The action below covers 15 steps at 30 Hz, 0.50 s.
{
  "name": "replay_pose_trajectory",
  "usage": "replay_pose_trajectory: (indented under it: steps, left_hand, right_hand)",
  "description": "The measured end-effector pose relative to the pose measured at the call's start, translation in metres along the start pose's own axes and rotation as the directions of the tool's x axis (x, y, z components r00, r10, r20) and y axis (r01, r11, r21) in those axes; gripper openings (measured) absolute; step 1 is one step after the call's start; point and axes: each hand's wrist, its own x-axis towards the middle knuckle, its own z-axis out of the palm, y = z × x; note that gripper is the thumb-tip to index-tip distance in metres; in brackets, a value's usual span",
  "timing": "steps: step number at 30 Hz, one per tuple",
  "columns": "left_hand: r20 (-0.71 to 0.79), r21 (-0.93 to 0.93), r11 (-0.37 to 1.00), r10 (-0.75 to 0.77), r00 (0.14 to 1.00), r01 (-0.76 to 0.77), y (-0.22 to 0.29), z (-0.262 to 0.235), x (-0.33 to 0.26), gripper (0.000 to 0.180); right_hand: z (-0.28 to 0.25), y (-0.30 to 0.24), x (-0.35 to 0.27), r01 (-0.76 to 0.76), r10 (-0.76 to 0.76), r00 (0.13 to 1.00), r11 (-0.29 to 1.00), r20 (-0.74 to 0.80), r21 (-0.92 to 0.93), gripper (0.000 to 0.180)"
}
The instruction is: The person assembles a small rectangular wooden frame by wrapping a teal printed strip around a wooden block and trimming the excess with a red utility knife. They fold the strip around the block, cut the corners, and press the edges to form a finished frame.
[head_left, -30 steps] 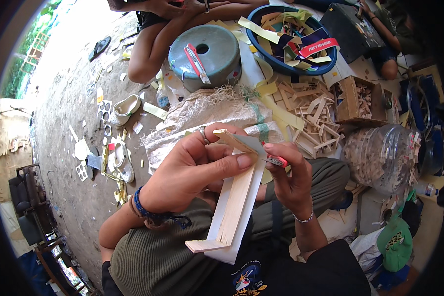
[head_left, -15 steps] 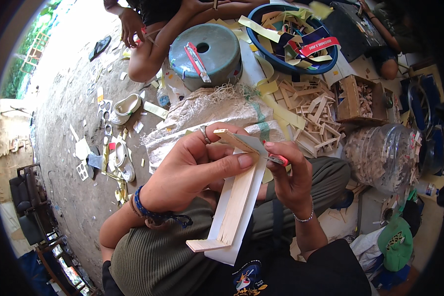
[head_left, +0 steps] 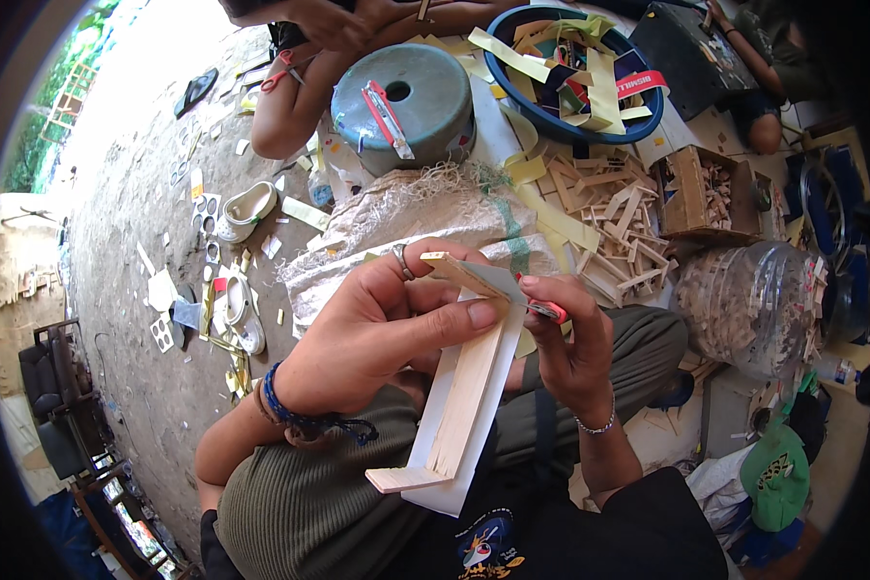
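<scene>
My left hand (head_left: 358, 324) pinches a pale wooden frame (head_left: 469, 401) near its upper end, thumb on top. The frame is a long flat strip with a short piece standing out at each end. Beneath it lies white paper (head_left: 442, 498), showing past the long edges and the lower end. In my right hand (head_left: 575, 338) is a small red-handled cutting tool (head_left: 548, 310), held beside the paper at the frame's upper right corner. My fingers hide most of it, so its exact kind is unclear. Both hands are closed.
A grey-green round stool (head_left: 425, 82) bears a red cutter knife (head_left: 387, 118). A blue basin (head_left: 503, 87) holds paper strips; wooden pieces (head_left: 619, 217) lie piled beside a cardboard box (head_left: 681, 198) and a clear plastic jar (head_left: 744, 300). Another person (head_left: 304, 97) sits opposite, near red-handled scissors (head_left: 280, 72).
The tool in my right hand has shifted slightly at the paper's corner. A yellow strip, blurred in the air before, now lies in the basin. The other person's hand has moved up off the knee.
</scene>
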Motion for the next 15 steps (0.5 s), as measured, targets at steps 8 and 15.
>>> replay_pose_trajectory:
  steps: [8,15]
  left_hand:
    - [0.025,-0.019,1.0,0.004,1.0,-0.004,0.0019,0.0006,-0.0001,0.053]
    - [0.003,0.016,0.999,0.031,1.0,-0.031,0.0001,-0.0002,0.0005,0.054]
  right_hand:
    - [0.0002,0.0011,-0.0027,-0.038,0.038,0.999,0.999,0.012,0.021,0.027]
    - [0.0034,0.0033,-0.0056,-0.036,0.036,0.999,0.999,0.003,0.033,0.026]
